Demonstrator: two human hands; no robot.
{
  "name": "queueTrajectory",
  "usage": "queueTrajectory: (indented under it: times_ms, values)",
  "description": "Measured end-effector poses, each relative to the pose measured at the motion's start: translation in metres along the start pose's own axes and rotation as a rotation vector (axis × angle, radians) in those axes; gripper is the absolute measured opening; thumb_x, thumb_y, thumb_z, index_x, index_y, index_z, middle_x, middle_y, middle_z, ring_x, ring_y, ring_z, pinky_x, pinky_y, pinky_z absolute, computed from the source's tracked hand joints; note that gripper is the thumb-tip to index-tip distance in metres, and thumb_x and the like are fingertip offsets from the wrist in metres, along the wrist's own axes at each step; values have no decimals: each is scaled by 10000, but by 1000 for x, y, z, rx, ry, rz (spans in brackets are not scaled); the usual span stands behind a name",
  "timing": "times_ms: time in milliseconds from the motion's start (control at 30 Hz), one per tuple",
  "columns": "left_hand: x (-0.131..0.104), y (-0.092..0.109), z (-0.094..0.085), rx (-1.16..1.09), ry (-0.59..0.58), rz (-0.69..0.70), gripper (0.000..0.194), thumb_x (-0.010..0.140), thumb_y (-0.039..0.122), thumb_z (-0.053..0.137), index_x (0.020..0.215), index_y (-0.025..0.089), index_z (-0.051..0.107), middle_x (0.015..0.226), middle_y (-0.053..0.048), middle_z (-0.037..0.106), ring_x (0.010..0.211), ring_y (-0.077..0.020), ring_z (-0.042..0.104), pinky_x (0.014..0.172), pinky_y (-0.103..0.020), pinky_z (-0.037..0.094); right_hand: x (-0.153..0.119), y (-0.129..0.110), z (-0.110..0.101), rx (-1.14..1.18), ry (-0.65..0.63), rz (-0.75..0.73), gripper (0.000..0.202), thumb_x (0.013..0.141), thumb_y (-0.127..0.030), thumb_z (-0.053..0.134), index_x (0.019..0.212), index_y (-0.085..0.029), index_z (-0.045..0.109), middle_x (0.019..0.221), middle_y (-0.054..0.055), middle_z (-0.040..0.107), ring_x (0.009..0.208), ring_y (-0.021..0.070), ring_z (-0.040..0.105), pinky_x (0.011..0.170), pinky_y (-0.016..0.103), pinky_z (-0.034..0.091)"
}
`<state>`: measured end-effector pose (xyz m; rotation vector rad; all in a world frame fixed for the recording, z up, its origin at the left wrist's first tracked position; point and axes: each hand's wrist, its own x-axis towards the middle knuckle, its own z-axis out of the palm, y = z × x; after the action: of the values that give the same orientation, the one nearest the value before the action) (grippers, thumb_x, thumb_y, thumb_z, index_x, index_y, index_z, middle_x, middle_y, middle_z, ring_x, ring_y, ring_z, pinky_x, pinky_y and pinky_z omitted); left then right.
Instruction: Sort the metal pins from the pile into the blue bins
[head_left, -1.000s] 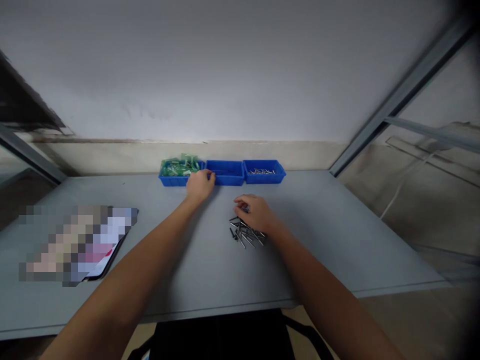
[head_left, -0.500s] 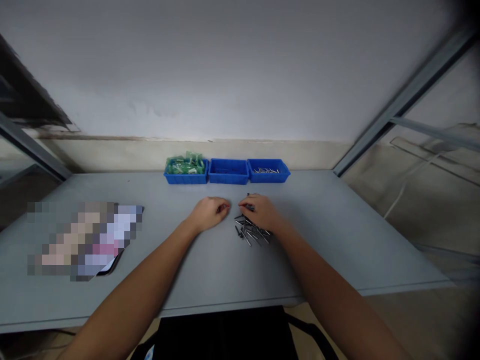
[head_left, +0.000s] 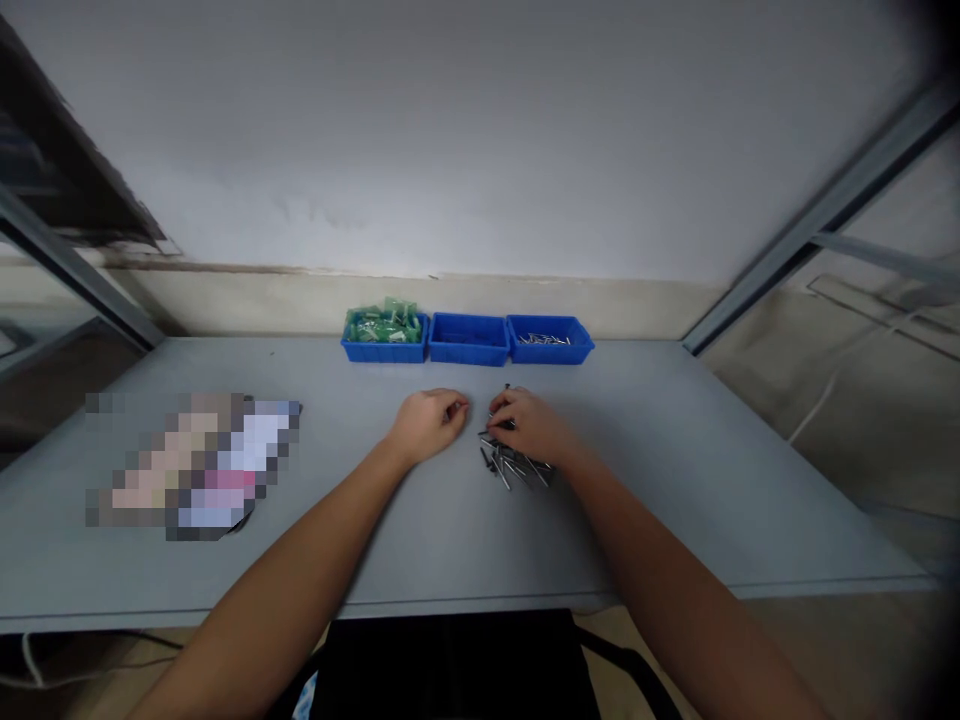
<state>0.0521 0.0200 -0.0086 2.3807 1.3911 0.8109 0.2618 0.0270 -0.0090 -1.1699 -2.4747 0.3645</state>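
A pile of long screws (head_left: 514, 468), some dark and some shiny, lies on the grey table. Over its far part curls my right hand (head_left: 534, 428), with thumb and fingers closed around a dark screw (head_left: 507, 424); how firmly it is gripped is hard to see. My left hand (head_left: 427, 425) rests on the table just left of the pile. Its thumb and forefinger are pinched together, and whatever sits between them is too small to make out.
Three blue bins stand along the wall: the left bin (head_left: 385, 352) holds green packets, the middle bin (head_left: 469, 354) shows its dark inside, and the right bin (head_left: 551, 353) contains shiny metal pieces. A blurred-out phone (head_left: 240, 465) lies at left. Metal posts flank the table (head_left: 675, 480).
My right hand's fingertips have drawn back from near my left hand and curled over the screws. My left hand keeps its pinch. The whole view has shifted slightly.
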Motion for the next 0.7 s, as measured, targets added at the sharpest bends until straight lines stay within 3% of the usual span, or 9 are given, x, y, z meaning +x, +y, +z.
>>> queueTrajectory:
  times_ms: [167, 367, 467, 700]
  values:
    - [-1, 0, 1, -22, -24, 29, 170, 836, 239, 513, 858, 201, 676, 791, -17, 677, 664, -137, 567, 642, -266, 414, 1, -9, -3, -32, 1, -35, 163, 839, -179, 559, 767, -192, 705, 920, 75, 656, 935, 202, 559, 842, 340, 450]
    - [-3, 4, 0, -108, 15, 187, 224, 874, 260, 498, 997, 199, 676, 868, -30, 679, 727, -136, 580, 717, -273, 443, 0, -14, -6, 29, 112, 35, 173, 894, -208, 488, 874, -185, 658, 859, 53, 668, 815, 173, 585, 758, 309, 439]
    - [-3, 5, 0, -101, 70, 196, 247, 890, 270, 475, 999, 178, 677, 852, -54, 665, 717, -141, 574, 714, -281, 453, 0, -15, -6, 42, 118, 56, 181, 906, -243, 477, 898, -194, 651, 856, 46, 679, 771, 169, 593, 713, 301, 427]
    - [-3, 5, 0, -92, 81, 194, 227, 893, 258, 479, 952, 163, 677, 801, -53, 644, 695, -137, 560, 691, -272, 442, -1, -18, -8, 39, 181, 52, 170, 896, -240, 484, 901, -191, 647, 879, 61, 680, 804, 178, 599, 725, 307, 435]
